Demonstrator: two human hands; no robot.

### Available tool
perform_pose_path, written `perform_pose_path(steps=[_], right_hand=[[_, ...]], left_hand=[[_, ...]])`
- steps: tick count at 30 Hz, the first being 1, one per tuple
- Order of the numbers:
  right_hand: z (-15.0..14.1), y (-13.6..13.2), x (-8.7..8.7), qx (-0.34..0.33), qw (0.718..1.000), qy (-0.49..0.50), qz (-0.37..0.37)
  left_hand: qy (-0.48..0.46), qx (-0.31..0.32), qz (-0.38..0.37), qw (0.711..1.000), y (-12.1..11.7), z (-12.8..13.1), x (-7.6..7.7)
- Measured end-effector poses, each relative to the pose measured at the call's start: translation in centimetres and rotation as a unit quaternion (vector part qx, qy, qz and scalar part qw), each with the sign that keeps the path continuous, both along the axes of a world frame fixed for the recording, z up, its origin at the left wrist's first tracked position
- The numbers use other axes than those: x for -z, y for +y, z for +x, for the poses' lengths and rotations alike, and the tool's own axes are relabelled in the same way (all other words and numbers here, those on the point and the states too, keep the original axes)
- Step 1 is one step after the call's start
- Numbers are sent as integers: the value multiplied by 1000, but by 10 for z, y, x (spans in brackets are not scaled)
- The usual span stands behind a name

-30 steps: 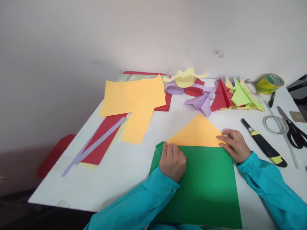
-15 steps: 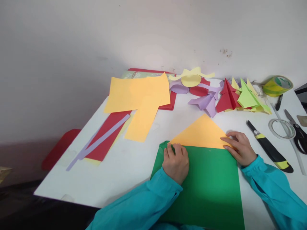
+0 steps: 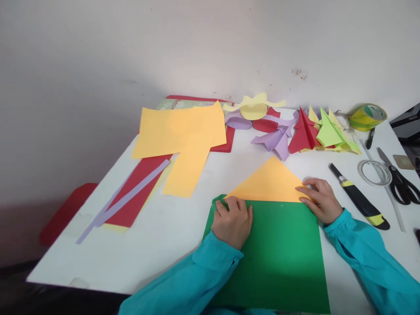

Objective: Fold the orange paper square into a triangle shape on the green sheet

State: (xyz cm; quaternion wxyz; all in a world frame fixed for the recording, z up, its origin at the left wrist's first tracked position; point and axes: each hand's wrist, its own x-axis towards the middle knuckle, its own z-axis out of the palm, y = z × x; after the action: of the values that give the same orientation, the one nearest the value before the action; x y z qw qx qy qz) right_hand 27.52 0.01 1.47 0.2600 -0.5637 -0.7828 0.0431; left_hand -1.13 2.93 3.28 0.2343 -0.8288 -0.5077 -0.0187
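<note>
A piece of orange paper (image 3: 269, 181) folded into a triangle lies at the far edge of a green sheet (image 3: 278, 258), its long straight side towards me. My left hand (image 3: 232, 222) has curled fingers pressed at the triangle's left corner; the fingertips partly hide that corner. At the opposite corner, my right hand (image 3: 323, 201) pinches the paper between thumb and fingers. The green sheet's far left corner is crumpled up beside my left hand. To the right of my right hand lies a black and yellow utility knife (image 3: 361, 199).
Orange paper pieces (image 3: 179, 133) lie over red sheets at the back left, near purple strips (image 3: 134, 192). Folded paper planes (image 3: 305, 133) and paper shapes (image 3: 254, 109) line the back. A tape roll (image 3: 367, 116), a clear ring (image 3: 374, 173) and scissors (image 3: 398, 179) are on the right.
The whole view has shifted slightly, so things appear a little further left. Both hands stay at the same corners of the orange triangle.
</note>
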Motion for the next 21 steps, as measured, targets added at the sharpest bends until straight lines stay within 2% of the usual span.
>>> perform_pose_path(steps=[6,9,13,15,18,21], right_hand=[[-3,0,-2,-16,1000,-14,23],[-6,-1,-4,-35,998,-23,37],[-13,0,-7,-47,996,-43,63],[-18,3,-9,-58,994,-52,83],[-27,6,-12,-76,989,-75,105],[-35,7,-13,-66,984,-117,118]], left_hand=[[-47,18,-5,999,6,-7,-4],[-101,80,14,992,7,-7,-2],[-170,216,-11,961,17,-1,6],[-167,267,-34,949,25,3,9],[-145,300,-47,942,40,8,9],[-114,338,-57,932,50,15,5]])
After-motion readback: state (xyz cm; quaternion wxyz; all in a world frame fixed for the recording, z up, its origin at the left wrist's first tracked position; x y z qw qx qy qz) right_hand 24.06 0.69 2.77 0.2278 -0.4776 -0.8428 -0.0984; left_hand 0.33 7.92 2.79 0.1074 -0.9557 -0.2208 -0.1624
